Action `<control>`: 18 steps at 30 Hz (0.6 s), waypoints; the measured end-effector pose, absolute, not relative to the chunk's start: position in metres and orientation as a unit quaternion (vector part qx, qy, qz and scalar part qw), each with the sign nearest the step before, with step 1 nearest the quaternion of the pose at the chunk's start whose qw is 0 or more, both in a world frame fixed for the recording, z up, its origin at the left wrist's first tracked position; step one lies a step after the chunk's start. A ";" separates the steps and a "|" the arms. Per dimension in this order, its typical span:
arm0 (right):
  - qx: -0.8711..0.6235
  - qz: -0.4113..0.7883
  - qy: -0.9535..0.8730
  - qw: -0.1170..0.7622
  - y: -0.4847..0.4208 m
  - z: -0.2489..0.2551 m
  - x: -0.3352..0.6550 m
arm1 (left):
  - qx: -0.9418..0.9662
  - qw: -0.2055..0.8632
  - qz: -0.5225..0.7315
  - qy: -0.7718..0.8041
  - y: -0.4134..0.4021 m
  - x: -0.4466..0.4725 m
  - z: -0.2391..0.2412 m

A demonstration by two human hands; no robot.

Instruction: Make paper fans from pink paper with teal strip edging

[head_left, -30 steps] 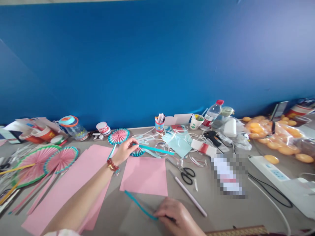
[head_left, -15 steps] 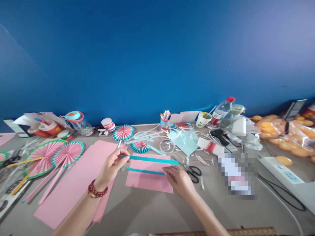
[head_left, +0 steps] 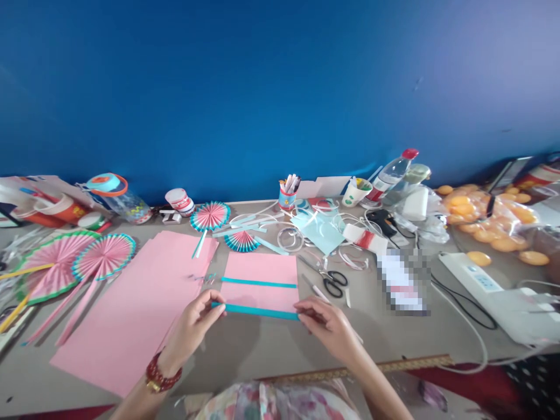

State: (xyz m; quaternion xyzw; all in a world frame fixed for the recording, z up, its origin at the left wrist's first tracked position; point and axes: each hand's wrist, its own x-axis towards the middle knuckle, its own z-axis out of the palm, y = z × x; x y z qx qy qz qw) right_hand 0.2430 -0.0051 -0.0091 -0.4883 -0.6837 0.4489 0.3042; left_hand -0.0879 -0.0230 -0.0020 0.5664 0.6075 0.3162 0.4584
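Note:
A teal paper strip (head_left: pixel 261 312) is stretched level between my two hands, along the near edge of a pink paper sheet (head_left: pixel 262 267). My left hand (head_left: pixel 199 319) pinches its left end, and my right hand (head_left: pixel 326 321) grips the right end; those fingertips are partly hidden. Whether the strip rests on the sheet or hovers just over it I cannot tell. Across the middle of the sheet lies a second teal strip (head_left: pixel 259 283). Black-handled scissors (head_left: pixel 335 283) lie right of the sheet. Larger pink sheets (head_left: pixel 131 303) are spread to the left of my left hand.
Pleated pink fans (head_left: pixel 104 256) lie at the left, and a round one (head_left: pixel 210 216) at the back. Behind the sheet are light blue paper (head_left: pixel 321 230), a pen cup (head_left: pixel 287 199) and loose strips. A white power strip (head_left: pixel 476 277) with cables is at the right.
Both hands have brought the teal strip toward me, from above the upper part of the pink sheet to its near edge. The view has tilted down, showing more of the table's front.

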 end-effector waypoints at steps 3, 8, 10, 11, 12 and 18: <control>-0.494 0.440 -0.697 0.278 -0.010 -0.014 0.240 | 0.624 0.382 0.287 0.618 -0.037 -0.088 -0.012; -0.481 0.363 -0.757 0.254 -0.012 -0.015 0.230 | 0.753 0.150 0.267 0.582 -0.047 -0.065 -0.015; -0.476 0.349 -0.768 0.248 -0.011 -0.014 0.226 | 0.803 0.152 0.237 0.526 -0.046 -0.049 -0.017; -0.476 0.345 -0.772 0.245 -0.011 -0.013 0.225 | 0.822 0.159 0.217 0.501 -0.044 -0.042 -0.018; -0.476 0.339 -0.774 0.241 -0.011 -0.012 0.224 | 0.836 0.162 0.201 0.484 -0.042 -0.035 -0.019; -0.462 0.348 -0.790 0.203 -0.016 -0.006 0.227 | 0.850 0.170 0.179 0.466 -0.030 -0.023 -0.023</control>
